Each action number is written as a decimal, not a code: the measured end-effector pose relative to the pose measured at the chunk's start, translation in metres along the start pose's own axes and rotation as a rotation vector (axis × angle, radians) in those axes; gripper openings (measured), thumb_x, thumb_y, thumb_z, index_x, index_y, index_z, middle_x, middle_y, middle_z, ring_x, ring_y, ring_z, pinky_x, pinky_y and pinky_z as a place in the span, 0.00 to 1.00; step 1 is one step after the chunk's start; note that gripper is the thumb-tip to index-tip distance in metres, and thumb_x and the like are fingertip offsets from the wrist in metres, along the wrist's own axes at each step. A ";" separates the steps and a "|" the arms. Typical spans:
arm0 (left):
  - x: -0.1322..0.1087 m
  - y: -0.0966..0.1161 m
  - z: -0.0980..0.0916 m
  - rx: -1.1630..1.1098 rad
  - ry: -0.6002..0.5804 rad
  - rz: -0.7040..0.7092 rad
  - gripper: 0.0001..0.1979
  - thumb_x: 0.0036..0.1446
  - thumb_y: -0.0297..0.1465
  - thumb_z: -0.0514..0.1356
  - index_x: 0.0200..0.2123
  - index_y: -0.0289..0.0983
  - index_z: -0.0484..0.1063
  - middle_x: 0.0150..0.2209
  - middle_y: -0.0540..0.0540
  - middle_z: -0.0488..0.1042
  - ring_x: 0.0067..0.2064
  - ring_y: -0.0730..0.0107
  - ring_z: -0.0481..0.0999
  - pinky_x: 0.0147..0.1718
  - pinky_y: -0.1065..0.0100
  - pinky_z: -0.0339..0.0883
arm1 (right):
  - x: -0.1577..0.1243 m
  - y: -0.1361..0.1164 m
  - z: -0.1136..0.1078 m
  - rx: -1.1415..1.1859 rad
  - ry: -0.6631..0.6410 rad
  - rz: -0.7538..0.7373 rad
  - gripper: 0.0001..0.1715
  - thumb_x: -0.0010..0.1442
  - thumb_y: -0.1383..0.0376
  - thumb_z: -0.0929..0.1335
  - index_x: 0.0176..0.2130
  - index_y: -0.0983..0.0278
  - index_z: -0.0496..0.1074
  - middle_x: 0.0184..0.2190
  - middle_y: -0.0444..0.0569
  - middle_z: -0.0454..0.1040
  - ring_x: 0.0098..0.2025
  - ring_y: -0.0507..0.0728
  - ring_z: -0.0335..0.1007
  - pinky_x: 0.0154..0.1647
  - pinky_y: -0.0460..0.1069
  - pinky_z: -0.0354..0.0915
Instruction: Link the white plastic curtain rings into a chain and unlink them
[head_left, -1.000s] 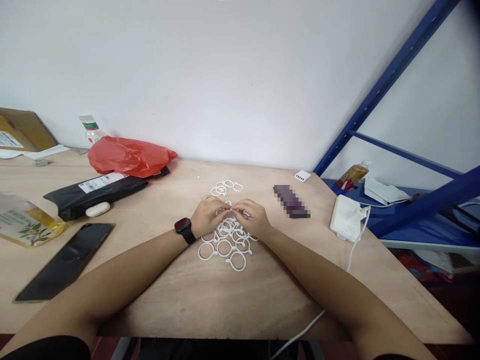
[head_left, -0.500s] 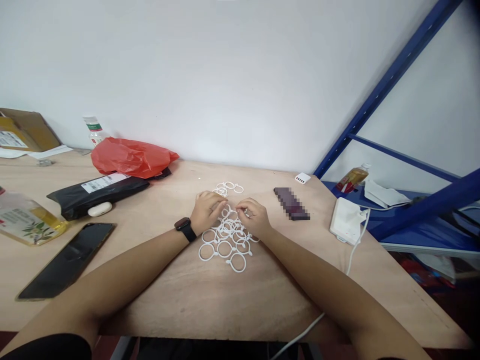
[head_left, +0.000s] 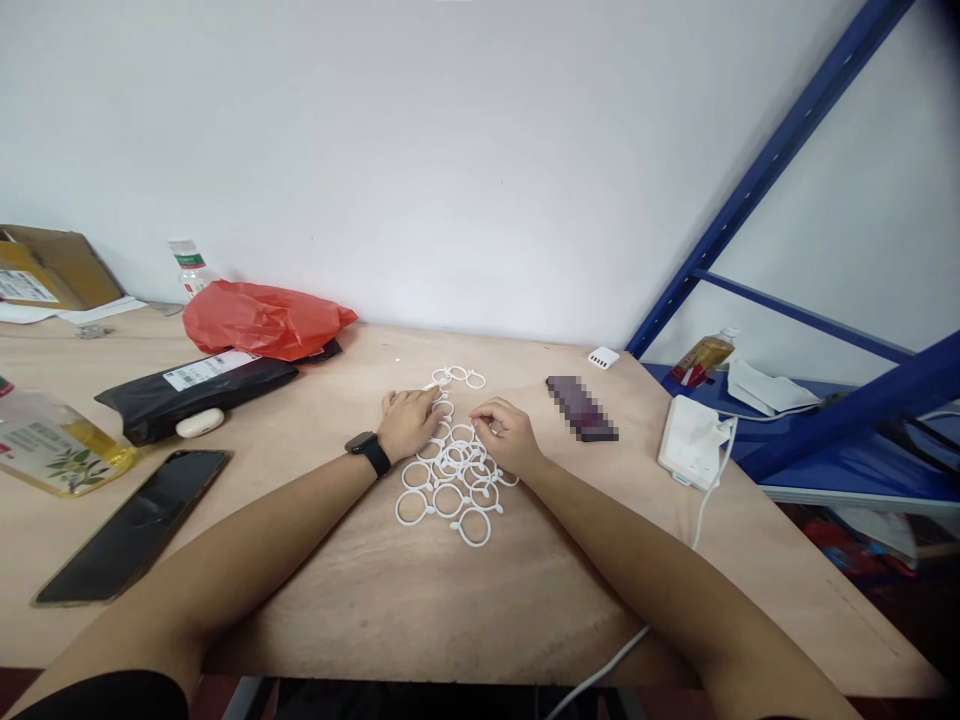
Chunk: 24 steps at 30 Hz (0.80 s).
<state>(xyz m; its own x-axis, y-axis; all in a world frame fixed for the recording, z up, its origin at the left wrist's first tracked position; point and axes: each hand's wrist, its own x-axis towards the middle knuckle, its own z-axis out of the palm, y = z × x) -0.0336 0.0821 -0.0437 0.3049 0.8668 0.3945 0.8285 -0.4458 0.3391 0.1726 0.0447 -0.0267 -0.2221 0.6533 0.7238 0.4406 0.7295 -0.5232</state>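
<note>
Several white curtain rings (head_left: 448,500), each with a small eyelet, lie in an overlapping pile on the table in front of me. My left hand (head_left: 409,422), wearing a black watch, is palm down at the upper left of the pile. Its fingers are bent and closed on a white ring (head_left: 444,409) beside the fingertips. At the right edge of the pile rests my right hand (head_left: 510,437), thumb and fingers curled together; what they hold, if anything, is too small to name. Beyond the hands, a short row of rings (head_left: 475,379) lies apart from the pile.
A red plastic bag (head_left: 266,318), a black parcel (head_left: 217,385), a phone (head_left: 135,525) and an oil bottle (head_left: 60,440) lie to the left. Rightward are a pixelated dark object (head_left: 581,407), a white charger (head_left: 603,357), a white power strip (head_left: 691,442) and a blue rack (head_left: 750,210).
My left hand has moved slightly left and away from me, apart from my right hand, turning palm down toward the far rings. My right hand has stayed almost in place.
</note>
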 end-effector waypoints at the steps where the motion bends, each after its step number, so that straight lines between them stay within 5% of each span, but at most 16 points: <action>1: 0.000 -0.002 0.002 -0.008 0.033 0.013 0.19 0.63 0.39 0.54 0.55 0.42 0.68 0.49 0.39 0.77 0.51 0.49 0.72 0.53 0.43 0.54 | 0.000 0.001 0.000 -0.001 -0.001 -0.001 0.10 0.57 0.73 0.65 0.34 0.62 0.74 0.29 0.46 0.75 0.32 0.53 0.70 0.35 0.48 0.68; 8: 0.001 -0.010 0.007 -0.071 0.130 0.038 0.12 0.57 0.32 0.59 0.45 0.41 0.75 0.36 0.43 0.79 0.41 0.54 0.75 0.46 0.52 0.60 | 0.000 0.001 -0.001 -0.011 -0.010 0.006 0.08 0.57 0.71 0.66 0.34 0.62 0.74 0.29 0.46 0.75 0.31 0.53 0.70 0.35 0.48 0.68; 19: 0.005 -0.014 0.004 -0.390 0.171 -0.041 0.09 0.61 0.30 0.55 0.41 0.38 0.74 0.43 0.43 0.80 0.43 0.61 0.79 0.45 0.59 0.72 | -0.001 0.003 0.000 -0.009 -0.025 0.021 0.09 0.56 0.74 0.66 0.34 0.62 0.74 0.29 0.46 0.75 0.31 0.53 0.70 0.33 0.48 0.67; 24: 0.003 -0.004 -0.004 -0.504 0.255 0.082 0.10 0.63 0.33 0.55 0.42 0.37 0.74 0.46 0.41 0.78 0.48 0.62 0.78 0.50 0.57 0.71 | -0.001 0.003 0.000 -0.018 -0.013 0.055 0.08 0.58 0.71 0.67 0.37 0.62 0.75 0.31 0.47 0.75 0.32 0.53 0.71 0.35 0.48 0.69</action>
<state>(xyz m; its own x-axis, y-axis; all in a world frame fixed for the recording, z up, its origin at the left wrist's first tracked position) -0.0376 0.0857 -0.0405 0.1840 0.7711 0.6096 0.4615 -0.6153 0.6391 0.1743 0.0461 -0.0286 -0.2081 0.6949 0.6883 0.4679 0.6887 -0.5538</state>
